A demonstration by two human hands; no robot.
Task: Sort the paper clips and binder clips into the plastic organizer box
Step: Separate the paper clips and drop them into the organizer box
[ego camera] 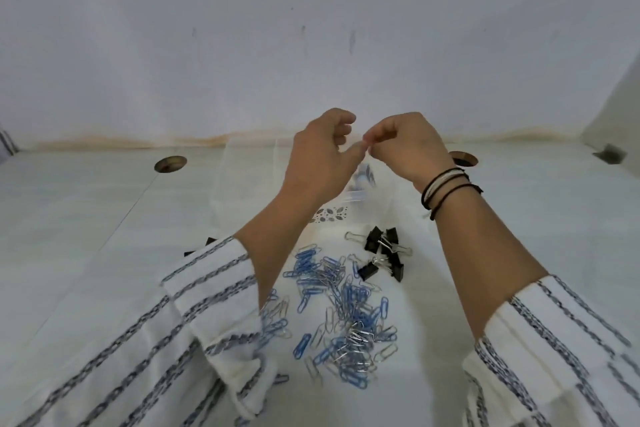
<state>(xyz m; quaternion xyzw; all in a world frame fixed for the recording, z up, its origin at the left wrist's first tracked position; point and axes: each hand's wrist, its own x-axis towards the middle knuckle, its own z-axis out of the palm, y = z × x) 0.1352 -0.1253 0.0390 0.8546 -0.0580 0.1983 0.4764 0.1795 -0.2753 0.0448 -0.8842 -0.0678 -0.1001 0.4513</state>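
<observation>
A pale tiled surface (86, 218) runs back to a white wall (311, 28), with a brownish stain along the join. Two round dark holes sit in the surface, one at the left (170, 163) and one partly hidden behind the right wrist. The clear plastic organizer box (249, 163) stands at the far middle of the surface, hard to make out, with a few blue items blurred inside it below the hands. Both forearms reach forward out of white sleeves with dark stripes (138, 340). The left hand (318, 156) and the right hand (405, 146) are raised above the box, thumb and fingertips pinched narrow and meeting tip to tip; what they pinch is too small to tell. Dark and pale cord bracelets (446, 187) circle the right wrist. Near the person, a loose heap of blue and silver paper clips (343, 315) lies between the arms. Just beyond it sits a cluster of black binder clips (384, 253).
</observation>
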